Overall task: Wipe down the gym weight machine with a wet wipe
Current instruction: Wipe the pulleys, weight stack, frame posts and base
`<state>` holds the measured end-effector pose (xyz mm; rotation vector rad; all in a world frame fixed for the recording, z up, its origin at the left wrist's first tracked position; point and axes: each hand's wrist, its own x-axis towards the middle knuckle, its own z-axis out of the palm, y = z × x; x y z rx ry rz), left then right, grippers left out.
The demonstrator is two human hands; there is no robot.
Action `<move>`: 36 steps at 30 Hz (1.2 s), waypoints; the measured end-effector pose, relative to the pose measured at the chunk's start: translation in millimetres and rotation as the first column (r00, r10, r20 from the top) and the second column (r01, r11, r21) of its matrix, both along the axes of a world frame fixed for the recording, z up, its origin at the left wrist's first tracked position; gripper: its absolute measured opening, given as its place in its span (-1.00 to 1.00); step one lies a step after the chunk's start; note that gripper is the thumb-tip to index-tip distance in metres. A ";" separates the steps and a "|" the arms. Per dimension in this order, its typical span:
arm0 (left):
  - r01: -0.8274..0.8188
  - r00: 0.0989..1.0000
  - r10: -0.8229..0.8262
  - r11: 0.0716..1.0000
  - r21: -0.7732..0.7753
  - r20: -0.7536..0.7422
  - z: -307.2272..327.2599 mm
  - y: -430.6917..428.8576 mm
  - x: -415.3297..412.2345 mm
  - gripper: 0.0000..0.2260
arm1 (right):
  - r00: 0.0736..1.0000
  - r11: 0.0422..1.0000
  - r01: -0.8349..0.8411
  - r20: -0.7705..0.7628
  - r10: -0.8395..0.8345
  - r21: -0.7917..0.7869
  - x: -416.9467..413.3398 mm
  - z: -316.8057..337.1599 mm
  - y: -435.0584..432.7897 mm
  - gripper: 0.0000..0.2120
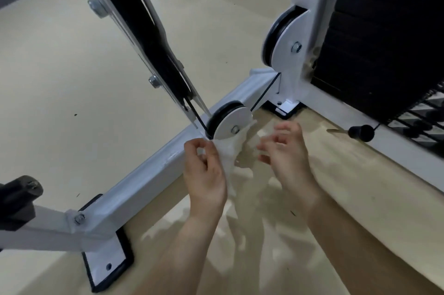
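White and crumpled, the wet wipe point(231, 150) hangs at centre frame, just below the lower pulley point(231, 122) of the weight machine point(144, 179). Its far edge is hard to separate from the pulley's white plate. The left hand point(204, 170) pinches it between curled fingers and thumb. The right hand point(286, 150), centre right, is motion-blurred with fingers half curled; whether it holds any of the wipe I cannot tell. The weight stack point(384, 42) is cut off at upper right.

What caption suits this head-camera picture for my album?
Left hand grips a crumpled white wet wipe beside the low black-and-white pulley; right hand blurred alongside.
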<state>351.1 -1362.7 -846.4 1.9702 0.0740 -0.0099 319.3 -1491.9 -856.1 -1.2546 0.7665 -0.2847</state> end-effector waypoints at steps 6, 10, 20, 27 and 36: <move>0.230 0.957 -0.257 0.954 0.194 0.131 5.4 -4.7 10.7 -0.96 | 0.957 0.982 -0.190 0.221 0.188 -0.011 9.8 -4.4 48.8 -0.92; 0.291 0.929 -0.336 0.923 0.251 0.156 14.1 4.5 8.1 -0.79 | 0.974 0.999 0.027 0.224 -0.019 -0.033 40.7 -6.0 47.2 -0.88; 0.150 0.986 -0.161 0.973 0.175 0.052 2.8 21.3 -4.1 -0.63 | 0.919 0.908 0.393 0.072 -0.387 -0.148 89.8 -40.9 34.6 -0.82; 0.157 0.988 -0.153 0.964 0.214 -0.036 -0.7 19.3 1.0 -0.61 | 0.959 0.903 0.271 0.172 -0.225 -0.332 78.5 -49.3 52.2 -0.90; 0.187 0.978 -0.177 0.978 0.088 -0.112 2.9 17.6 6.6 -0.60 | 0.996 0.999 -0.014 -0.091 0.018 0.048 54.8 -20.5 90.8 -0.59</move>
